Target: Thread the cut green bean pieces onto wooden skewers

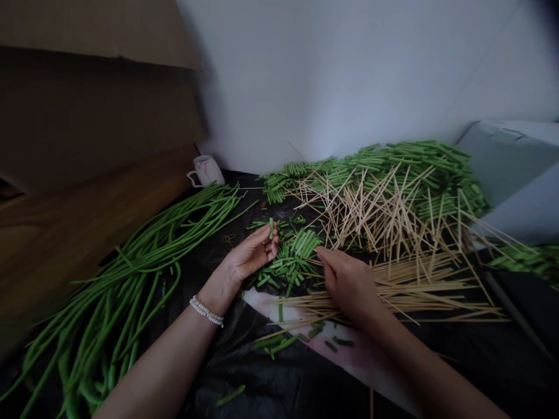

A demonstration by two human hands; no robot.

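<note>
My left hand (255,250) is closed in a pinch on a short cut piece of green bean (271,228), held upright between thumb and fingertips. To its right, my right hand (349,282) is closed on a bamboo skewer, mostly hidden by the fingers. Beside those fingertips, a row of parallel bean pieces (305,241) appears lined up on the skewer. Loose cut bean pieces (286,267) lie heaped below and between both hands. Under my right forearm and wrist, a bundle of bare bamboo skewers (428,288) lies flat.
Long whole beans (144,256) spread along the left. At the back right, stacked bean pieces (406,160) lie behind crisscrossed sticks (371,215). A white mug (208,170) stands near the wall. Cardboard (96,105) rises at left; a grey box (506,169) stands right.
</note>
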